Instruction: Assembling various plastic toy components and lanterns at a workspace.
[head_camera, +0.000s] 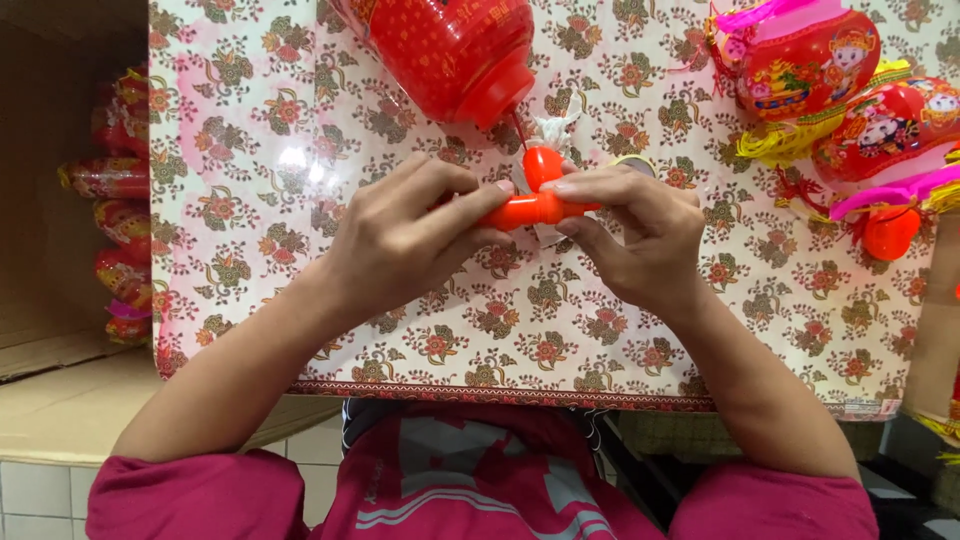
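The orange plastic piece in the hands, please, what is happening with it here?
A person holds a small orange tube between both hands over a table with a flowered cloth. The left hand pinches one end and the right hand pinches the other. A thin cord runs from it up to a big red lantern lying at the top of the table. More red lanterns lie at the right, and others sit in a cardboard box at the left.

A small craft workshop, it seems. Finished red lanterns (800, 60) pile just beyond the right hand (640, 235). More fill a cardboard box (60, 200) left of the left hand (400, 240).
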